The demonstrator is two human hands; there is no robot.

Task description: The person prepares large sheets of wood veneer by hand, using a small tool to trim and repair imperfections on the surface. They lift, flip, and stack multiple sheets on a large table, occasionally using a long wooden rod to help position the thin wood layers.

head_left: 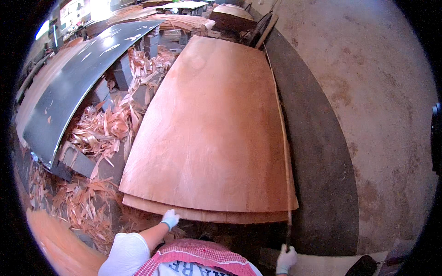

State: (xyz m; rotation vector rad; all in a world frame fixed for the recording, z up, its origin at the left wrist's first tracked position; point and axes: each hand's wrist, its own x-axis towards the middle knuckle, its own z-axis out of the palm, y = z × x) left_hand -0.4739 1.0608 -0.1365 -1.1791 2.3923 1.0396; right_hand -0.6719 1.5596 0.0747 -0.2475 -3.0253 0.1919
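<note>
A large reddish-brown wood veneer sheet [212,124] lies in front of me, with a lower veneer sheet [207,215] showing beneath its near edge. My left hand [171,219], in a white glove, is closed at the near edge of the lower sheet, left of its middle; its fingertips are hidden. Past the near right corner, my white-gloved right hand [286,259] is closed around the near end of a long thin wooden stick [286,170]. This stick runs away from me along the right edge of the sheets.
To the left, a dark smooth panel [87,78] rests raised on grey blocks [123,71]. Torn veneer scraps [110,122] pile up between it and the sheets. A dark strip [317,152] borders the concrete floor [368,115] on the right. More stacked veneer [179,21] lies at the back.
</note>
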